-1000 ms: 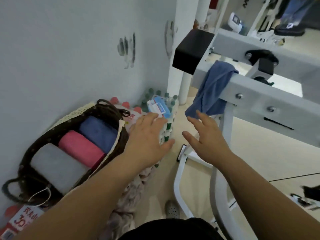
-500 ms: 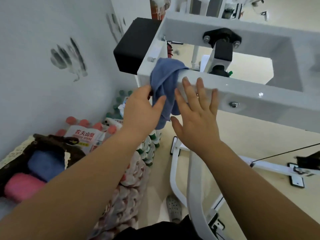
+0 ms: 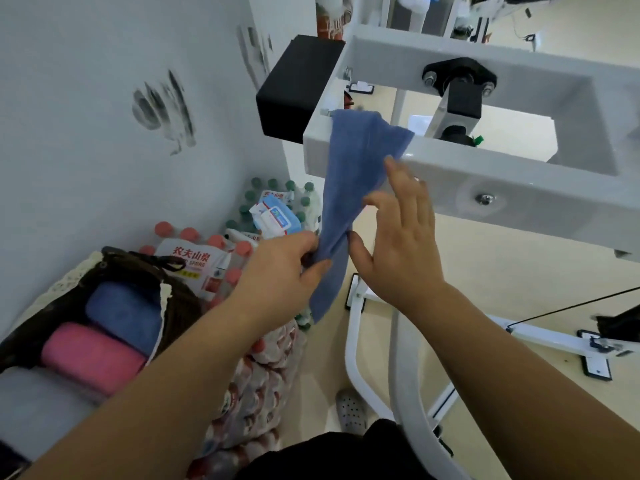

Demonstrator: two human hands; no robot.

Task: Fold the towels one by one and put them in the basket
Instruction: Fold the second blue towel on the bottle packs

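White wall, basket (image 3: 180, 299) holding blue, pink, grey folded towels (image 3: 93, 355)

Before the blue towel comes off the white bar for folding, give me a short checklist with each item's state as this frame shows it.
1. Left hand has a grip on the blue towel: ok, fingers pinch its lower part.
2. Right hand also grips it: not ok, it is open beside the cloth.
3. Towel free of the white bar: not ok, its top is draped over the bar.
4. Top edge clear of snags behind the bar: cannot tell, hidden.
5. Basket within view: ok, lower left by the wall.
6. Room in the basket: cannot tell; blue roll, pink roll and grey roll fill the visible part.
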